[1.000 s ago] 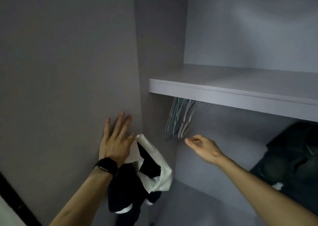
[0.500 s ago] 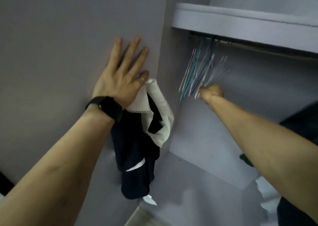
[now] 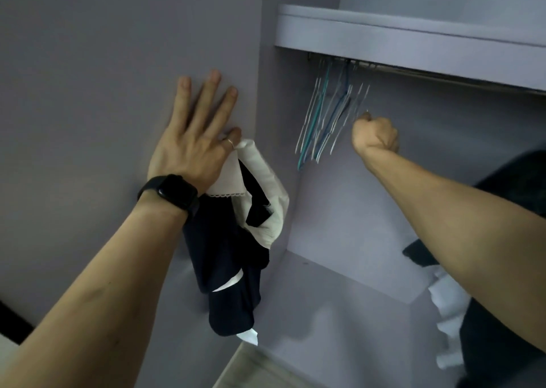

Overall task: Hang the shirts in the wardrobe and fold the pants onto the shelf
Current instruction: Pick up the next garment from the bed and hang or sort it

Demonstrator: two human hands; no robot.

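Observation:
A dark navy shirt with a white collar [image 3: 224,257] hangs from my left hand [image 3: 195,145]. That hand lies with three fingers flat on the wardrobe's side panel [image 3: 88,92], while its forefinger and thumb pinch the collar. Several thin wire hangers [image 3: 328,118], white, teal and blue, hang in a bunch from the rail [image 3: 413,73] under the shelf [image 3: 399,39]. My right hand [image 3: 375,136] is a closed fist just right of the bunch, and a thin wire end sticks out above it. It grips one hanger.
Dark clothes [image 3: 520,186] hang at the right edge of the wardrobe. More dark and white cloth [image 3: 455,313] lies at the lower right on the wardrobe floor [image 3: 339,313]. The back wall stands close behind the hangers.
My right hand reached up to the hangers, closed into a fist and shifted slightly right of the bunch. My left hand stayed on the panel with the shirt.

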